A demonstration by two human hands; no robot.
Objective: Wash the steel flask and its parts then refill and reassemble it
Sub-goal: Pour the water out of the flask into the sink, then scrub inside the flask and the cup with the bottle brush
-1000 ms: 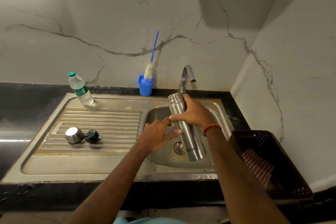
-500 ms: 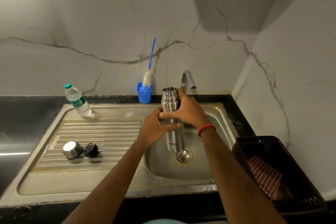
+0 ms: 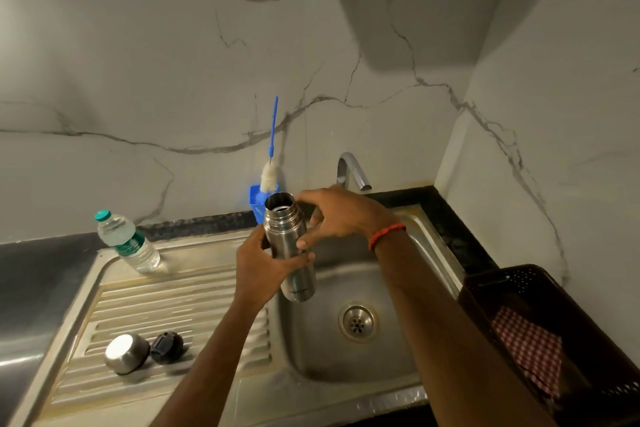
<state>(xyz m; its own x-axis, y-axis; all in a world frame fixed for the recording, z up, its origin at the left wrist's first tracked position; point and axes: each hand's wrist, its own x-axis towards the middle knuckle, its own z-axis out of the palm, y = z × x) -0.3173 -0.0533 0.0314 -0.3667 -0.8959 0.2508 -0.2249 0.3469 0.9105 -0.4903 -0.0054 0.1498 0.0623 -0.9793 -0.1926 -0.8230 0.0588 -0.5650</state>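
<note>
The open steel flask (image 3: pixel 290 246) is held nearly upright above the left edge of the sink basin (image 3: pixel 346 364), its mouth facing up. My left hand (image 3: pixel 261 269) grips its middle from the left. My right hand (image 3: pixel 341 215) is at its upper right with loosely spread fingers; the thumb tip touches the flask's side and the forefinger reaches toward the neck. The steel cap (image 3: pixel 126 354) and the black stopper (image 3: pixel 167 347) lie side by side on the ribbed drainboard (image 3: pixel 166 302).
A plastic water bottle (image 3: pixel 128 243) stands at the drainboard's back left. A blue-handled bottle brush (image 3: pixel 272 163) sits in a blue holder (image 3: pixel 256 206) behind the flask, beside the tap (image 3: pixel 351 170). A dark basket (image 3: pixel 512 288) with a checked cloth (image 3: pixel 530 343) is at the right.
The flask went from tilted low in the basin to upright and higher, toward the left. My left hand closed round its middle, and my right hand's grip loosened.
</note>
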